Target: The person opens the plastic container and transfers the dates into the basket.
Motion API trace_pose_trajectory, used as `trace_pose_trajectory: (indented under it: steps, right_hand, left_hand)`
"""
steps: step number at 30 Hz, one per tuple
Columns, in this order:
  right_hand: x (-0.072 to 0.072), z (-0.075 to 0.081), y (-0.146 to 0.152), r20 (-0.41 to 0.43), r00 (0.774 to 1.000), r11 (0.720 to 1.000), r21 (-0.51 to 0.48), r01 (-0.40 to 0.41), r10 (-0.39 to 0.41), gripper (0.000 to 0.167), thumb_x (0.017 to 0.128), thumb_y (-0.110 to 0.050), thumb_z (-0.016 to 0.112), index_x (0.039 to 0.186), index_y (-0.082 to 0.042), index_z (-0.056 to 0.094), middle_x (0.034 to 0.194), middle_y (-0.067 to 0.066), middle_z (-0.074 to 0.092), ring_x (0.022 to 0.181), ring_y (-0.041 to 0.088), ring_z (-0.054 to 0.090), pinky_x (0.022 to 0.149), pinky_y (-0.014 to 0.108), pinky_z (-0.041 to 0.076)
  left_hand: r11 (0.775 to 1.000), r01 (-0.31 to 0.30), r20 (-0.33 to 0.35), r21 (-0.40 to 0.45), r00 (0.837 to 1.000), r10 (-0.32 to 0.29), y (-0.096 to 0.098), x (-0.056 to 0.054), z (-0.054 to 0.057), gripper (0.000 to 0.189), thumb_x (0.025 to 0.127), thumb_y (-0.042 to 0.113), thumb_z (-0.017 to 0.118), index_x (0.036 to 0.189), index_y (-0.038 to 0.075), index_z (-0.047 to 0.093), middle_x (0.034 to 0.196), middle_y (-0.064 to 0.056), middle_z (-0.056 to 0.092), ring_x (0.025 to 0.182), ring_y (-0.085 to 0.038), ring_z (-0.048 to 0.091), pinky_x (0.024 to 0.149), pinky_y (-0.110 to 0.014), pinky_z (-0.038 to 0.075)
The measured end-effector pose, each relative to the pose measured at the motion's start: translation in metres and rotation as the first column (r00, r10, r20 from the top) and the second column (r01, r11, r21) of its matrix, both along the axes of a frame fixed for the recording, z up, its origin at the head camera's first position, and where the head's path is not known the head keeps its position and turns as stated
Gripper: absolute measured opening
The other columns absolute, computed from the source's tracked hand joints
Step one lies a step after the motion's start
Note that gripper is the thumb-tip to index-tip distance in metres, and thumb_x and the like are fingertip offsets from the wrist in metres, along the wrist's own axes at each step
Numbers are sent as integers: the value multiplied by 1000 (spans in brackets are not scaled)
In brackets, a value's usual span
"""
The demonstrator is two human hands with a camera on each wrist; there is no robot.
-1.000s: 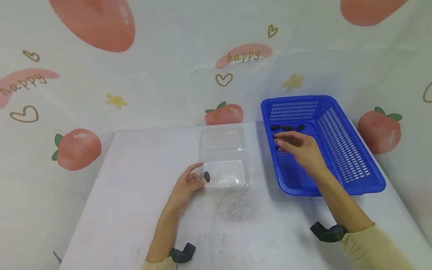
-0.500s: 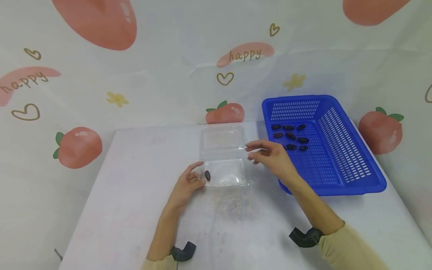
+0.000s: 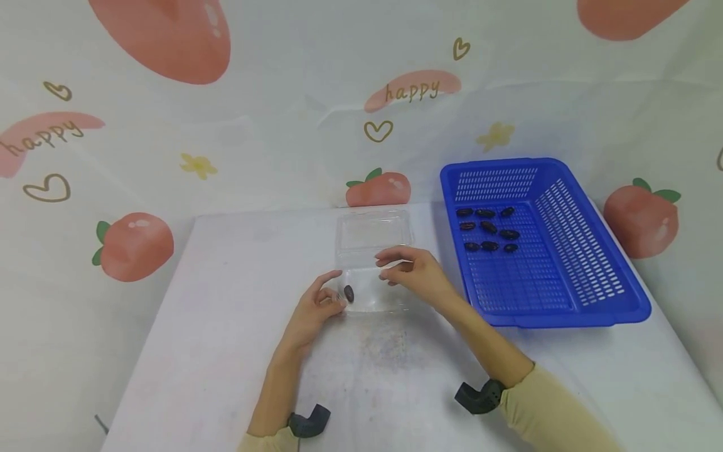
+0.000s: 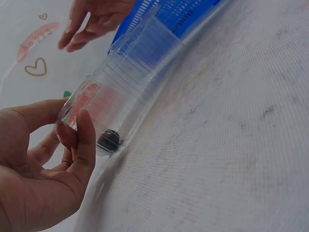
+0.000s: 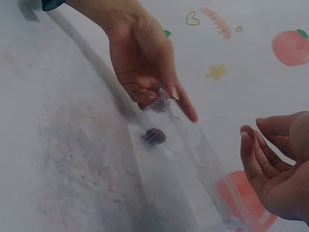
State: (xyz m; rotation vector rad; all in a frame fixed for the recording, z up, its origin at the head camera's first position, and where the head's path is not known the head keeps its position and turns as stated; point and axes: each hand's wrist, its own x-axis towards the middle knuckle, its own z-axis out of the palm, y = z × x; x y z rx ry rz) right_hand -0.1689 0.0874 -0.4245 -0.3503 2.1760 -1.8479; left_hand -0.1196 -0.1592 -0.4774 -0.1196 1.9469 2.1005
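Observation:
An open clear plastic clamshell box [image 3: 377,295] lies on the table with its lid [image 3: 374,230] folded back. My left hand [image 3: 312,312] grips the box's left end between thumb and fingers. Inside, near that end, rests one dark brown date [image 3: 349,294], also visible through the wall in the left wrist view as a dark lump [image 4: 109,140]. My right hand [image 3: 417,274] hovers above the right part of the box, fingers loosely bent. Nothing shows between its fingertips in the right wrist view, where the thumb and fingers [image 5: 247,145] are close together.
To the right stands a blue slotted plastic basket [image 3: 565,251], with several dates [image 3: 488,227] in rows at its back left. A white cloth covers the table [image 3: 226,301]. Behind rises a white backdrop [image 3: 271,144] printed with fruit and hearts.
My right hand has moved left from over the dates in the basket to above the clear box, uncovering the dates. The left hand and the box have stayed in place.

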Motion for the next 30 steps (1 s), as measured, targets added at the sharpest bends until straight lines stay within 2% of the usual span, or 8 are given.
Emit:
trace_pose_trajectory:
  steps: [5,12,14,18,23,30]
  right_hand:
    - [-3,-10,-14,17,998,998,-7,-54,54,32,88,-5,73,119,-1,68,112,24,67,93,44,67,77,33,59]
    - [-12,-27,-30,-45,982,976,128,-175,182,32,85,0,71,117,-3,70,107,13,72,87,21,70,76,31,56]
    - [-14,-32,-35,-45,977,969,148,-200,208,33,83,2,71,116,-3,71,106,12,72,87,21,70,74,29,54]
    - [-17,-39,-43,-18,972,956,184,-227,234,35,81,4,69,116,-3,70,106,14,72,86,19,69,72,27,52]
    - [-19,-43,-49,18,973,945,237,-227,229,37,78,4,72,115,-4,71,105,11,71,84,17,68,72,25,51]
    - [-23,-43,-56,41,961,905,330,-270,272,39,74,1,76,113,-5,71,101,7,73,88,15,67,75,25,52]
  left_hand:
    - [1000,4,-4,-2,1000,-4,-1,0,-1,62,89,-3,68,144,16,47,84,-2,51,76,-17,59,77,-32,56]
    - [999,11,-22,30,1000,-11,-2,-2,-4,62,88,-5,68,144,13,47,83,-2,50,76,-16,60,76,-31,55]
    - [999,10,-23,32,1000,-10,-1,-2,-5,62,88,-6,68,143,12,47,83,-2,50,76,-16,59,76,-31,55]
    - [999,10,-24,32,1000,-10,0,-2,-5,62,89,-7,67,144,12,46,82,-2,50,77,-15,60,76,-31,55]
    - [1000,14,-25,24,1000,-13,0,-1,-3,63,88,-7,67,145,11,45,83,-1,50,77,-14,59,77,-31,56]
    - [1000,10,-13,27,1000,-10,0,-1,-3,63,88,-7,67,144,13,47,85,-2,50,76,-13,59,78,-31,56]
